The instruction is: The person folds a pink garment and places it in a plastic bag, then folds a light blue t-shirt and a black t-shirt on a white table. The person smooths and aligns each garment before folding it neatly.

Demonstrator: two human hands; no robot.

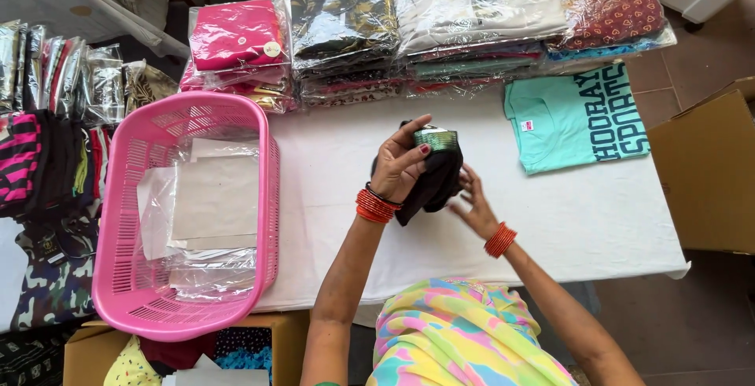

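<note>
**Dark garment held above the desk, grip looking light**

The left hand (401, 164) is seen curled over the top of a folded black garment (436, 181), fingers and thumb pinched on its upper edge, where a small green-patterned patch or label shows. The right hand (474, 201) is placed against the garment's lower side, fingers spread and only lightly touching; whether anything is actually gripped there cannot be told. The garment is held just above the white-covered desk (550, 221), near its middle.

A slip is judged possible: with one hand pinching and the other merely steadying, the loose lower folds could be let go and the bundle could fall open onto the cloth. The bangles on both wrists could also be snagged in the fabric.

Further out, a turquoise printed T-shirt (578, 118) is laid flat to the right, well apart. A pink plastic basket (126, 221) holding clear bags and card sheets overhangs the desk's left edge, and could be tipped if nudged. Stacks of bagged clothes (425, 24) are lined along the far edge.

What kind of garment is held cannot be made out; its shape is hidden by the hands and its own folds. The green patch is too small to identify. The cardboard box (708, 173) at right is cut off.
</note>
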